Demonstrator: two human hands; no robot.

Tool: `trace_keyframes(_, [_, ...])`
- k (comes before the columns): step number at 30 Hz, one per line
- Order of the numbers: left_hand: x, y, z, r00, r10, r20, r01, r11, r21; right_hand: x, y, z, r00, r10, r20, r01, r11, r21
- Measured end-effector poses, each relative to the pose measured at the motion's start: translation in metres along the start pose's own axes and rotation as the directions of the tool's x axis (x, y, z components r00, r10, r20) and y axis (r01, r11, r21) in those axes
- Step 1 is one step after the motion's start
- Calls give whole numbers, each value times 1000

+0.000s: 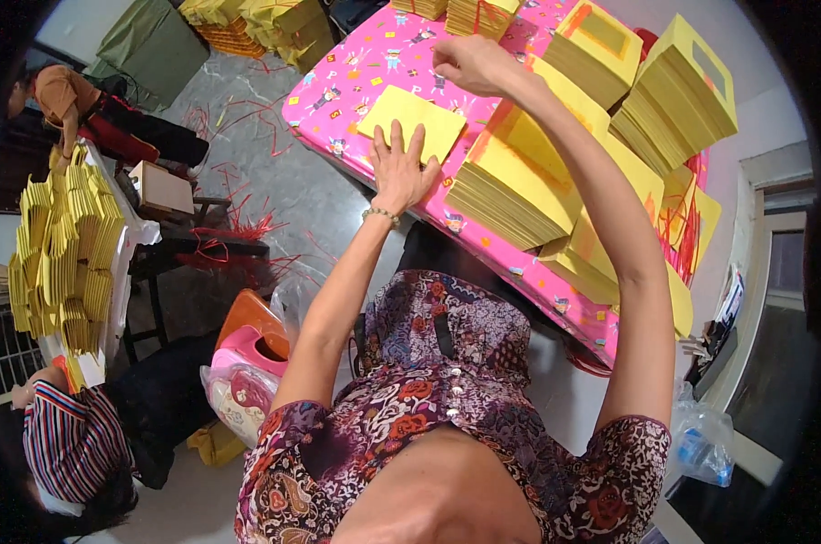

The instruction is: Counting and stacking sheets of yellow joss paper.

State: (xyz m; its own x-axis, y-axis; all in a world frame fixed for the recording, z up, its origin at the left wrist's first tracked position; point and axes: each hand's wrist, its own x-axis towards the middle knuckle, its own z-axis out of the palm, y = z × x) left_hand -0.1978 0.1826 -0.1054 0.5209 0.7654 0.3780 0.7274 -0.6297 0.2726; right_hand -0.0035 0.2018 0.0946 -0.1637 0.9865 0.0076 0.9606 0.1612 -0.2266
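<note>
- The right hand (469, 62) is curled with its back to the camera, so its fingers and anything they may grip are hidden.
- The left hand (400, 168) covers part of the small yellow sheet stack (410, 122).
- The pink patterned surface (338, 86) is mostly buried under the big yellow stacks (519, 181).
- The person in the striped shirt (71, 444) is cut off by the dark rim.
- The tiny figures printed on the surface's cloth are too small to tell.

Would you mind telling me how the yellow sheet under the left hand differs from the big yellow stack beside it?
The yellow sheet lies thin and flat on the pink tablecloth, pressed by the left hand; the big yellow stack is thick and untouched. The stack shows an orange-tinted face; the sheet looks plain. Both are yellow paper.
</note>
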Motion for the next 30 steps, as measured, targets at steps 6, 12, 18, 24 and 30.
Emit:
trace_keyframes(6, [2,-2,-6,998,-11,56,13,999,-39,-107,-22,-40,965,-3,-264,62,975,215])
trace_keyframes(12, [10,-3,-3,998,25,59,-21,997,-70,-204,-16,-12,973,36,-226,0,987,160])
trace_keyframes(18, [14,-5,-8,997,17,80,-8,993,-114,-258,-16,18,896,261,-360,-187,956,228])
trace_keyframes(24, [17,-9,-14,999,32,29,-28,990,-137,-273,-6,53,824,440,-357,-301,874,381])
trace_keyframes(30, [11,24,-50,998,11,-54,-41,798,-601,-276,-10,62,819,479,-314,-323,839,437])
